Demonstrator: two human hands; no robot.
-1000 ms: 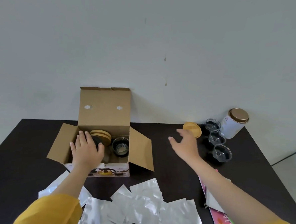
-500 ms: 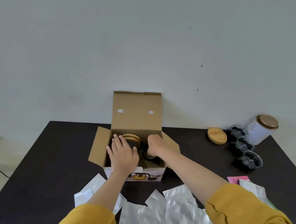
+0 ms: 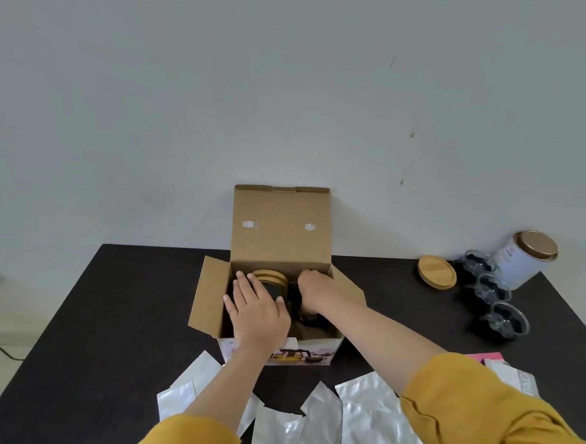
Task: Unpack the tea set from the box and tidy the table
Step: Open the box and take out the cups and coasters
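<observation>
An open cardboard box (image 3: 281,228) stands mid-table, its lid flap up against the wall. Inside it lies a stack of wooden lids (image 3: 271,277) beside a dark item. My left hand (image 3: 258,312) rests flat on that dark item, fingers straight and spread. My right hand (image 3: 318,292) reaches into the box's right half with its fingers curled down around a glass cup, which the hand mostly hides. On the table at the right lie a wooden lid (image 3: 436,272) and three glass cups (image 3: 492,290) in a row.
A white tin (image 3: 526,258) with a gold lid stands at the far right corner. Several silver foil pouches (image 3: 358,421) are scattered along the near edge of the dark table (image 3: 135,315). A pink packet (image 3: 484,357) and a white packet (image 3: 519,376) lie at the near right.
My right hand came back from the wooden lid at the right and went into the box, curling over the glass cup. The left hand stayed on the dark item. The view shifted left.
</observation>
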